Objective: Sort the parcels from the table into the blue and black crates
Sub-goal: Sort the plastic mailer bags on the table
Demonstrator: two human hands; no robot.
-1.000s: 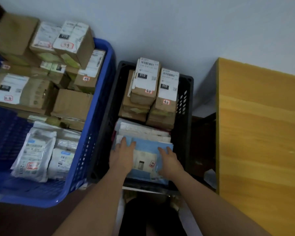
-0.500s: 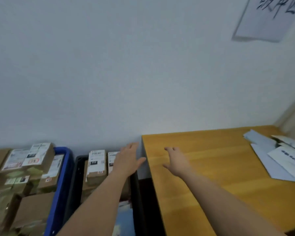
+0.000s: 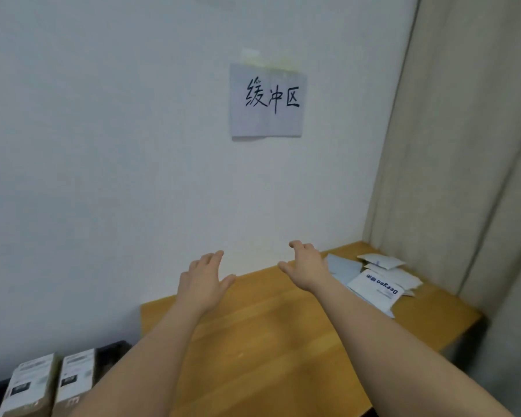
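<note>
Parcels [image 3: 376,281] just beside right hand [image 3: 309,267]

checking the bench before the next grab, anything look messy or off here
Mostly the flat mailers: they lie in a loose, overlapping heap at the table's far right corner, at mixed angles, the printed one upside down to the camera. The paper sign hangs slightly crooked. No visible damage or spills. Both hands, left and right, hold nothing.

Two boxes [image 3: 51,383] — perhaps five parcels [image 3: 376,278].
</note>
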